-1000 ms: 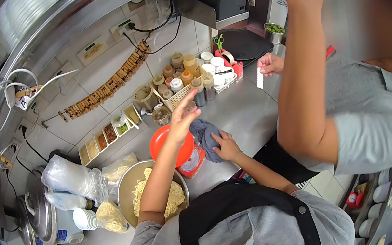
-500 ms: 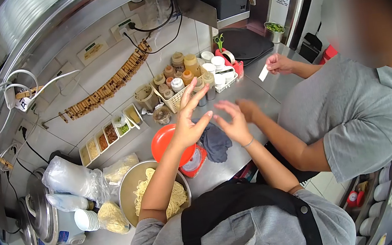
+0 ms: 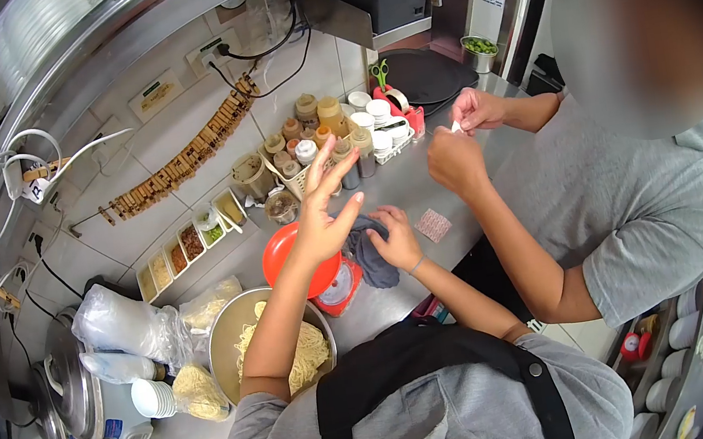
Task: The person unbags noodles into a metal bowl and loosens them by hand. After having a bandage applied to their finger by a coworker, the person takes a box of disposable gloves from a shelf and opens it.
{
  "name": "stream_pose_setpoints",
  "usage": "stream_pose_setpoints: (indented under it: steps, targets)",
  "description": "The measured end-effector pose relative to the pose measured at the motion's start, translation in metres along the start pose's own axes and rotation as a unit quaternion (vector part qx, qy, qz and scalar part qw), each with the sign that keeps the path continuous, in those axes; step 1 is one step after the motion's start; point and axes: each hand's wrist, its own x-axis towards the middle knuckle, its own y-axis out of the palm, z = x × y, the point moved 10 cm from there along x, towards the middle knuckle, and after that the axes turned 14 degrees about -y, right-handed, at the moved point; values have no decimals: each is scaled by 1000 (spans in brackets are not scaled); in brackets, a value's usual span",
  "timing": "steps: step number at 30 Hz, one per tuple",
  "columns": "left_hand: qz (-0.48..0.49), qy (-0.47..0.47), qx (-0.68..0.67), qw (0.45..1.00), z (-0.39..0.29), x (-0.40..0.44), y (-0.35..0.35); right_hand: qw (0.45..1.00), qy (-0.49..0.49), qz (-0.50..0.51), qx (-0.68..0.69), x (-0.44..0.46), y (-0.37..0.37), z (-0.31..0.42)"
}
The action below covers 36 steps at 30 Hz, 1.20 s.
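Observation:
My left hand [image 3: 325, 218] is raised over a red scale, its fingers spread and nothing in them. Below it sits the scale's round red pan [image 3: 278, 251], with the dial [image 3: 340, 285] showing at the front. My right hand [image 3: 395, 239] is on a dark grey cloth [image 3: 375, 261] beside the scale, thumb and fingers bent around its bunched edge. Left of the scale, partly behind my left forearm, is a metal bowl [image 3: 224, 347] of pale noodles [image 3: 305, 354].
A co-worker's hands [image 3: 466, 129] hold a small white paper at right. A patterned square packet [image 3: 434, 225] lies nearby. Sauce bottles [image 3: 331, 116], white cups [image 3: 377, 111] and a topping tray [image 3: 192, 242] line the wall. Plastic bags [image 3: 130, 324] and paper cups [image 3: 153, 397] stand left.
My right hand has come down onto the cloth, which is now more bunched. My left hand stays raised. The co-worker's hands have come together, and the patterned packet now shows on the counter.

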Motion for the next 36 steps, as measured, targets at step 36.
stream_pose_setpoints:
  steps: [36]
  targets:
    - [109, -29, 342, 933, 75, -30, 77, 964, 1, 56, -261, 47, -12, 2]
